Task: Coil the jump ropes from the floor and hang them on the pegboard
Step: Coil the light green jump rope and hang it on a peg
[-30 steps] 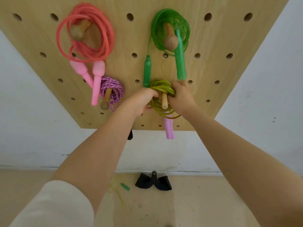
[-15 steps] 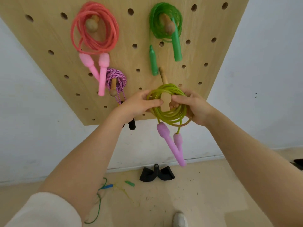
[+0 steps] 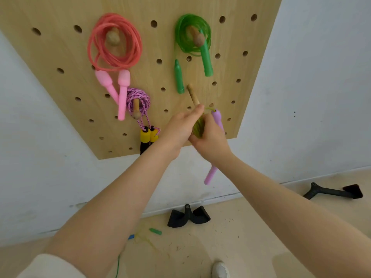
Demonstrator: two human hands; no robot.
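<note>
A yellow-green jump rope coil with purple handles is bunched between both hands, just below a bare wooden peg on the pegboard. My right hand grips the coil from the right, and one purple handle dangles beneath it. My left hand holds the coil from the left, its fingertips by the peg's tip. Hung on other pegs are a pink rope, a green rope and a purple braided rope.
On the floor lie a thin rope with green and blue handle ends, a black foot piece by the wall, and another black stand leg at right. A white shoe shows at the bottom edge.
The yellow-green coil came off the peg and was drawn back, then squeezed from a wide loop into a tight bunch between both hands; the purple handles swung.
</note>
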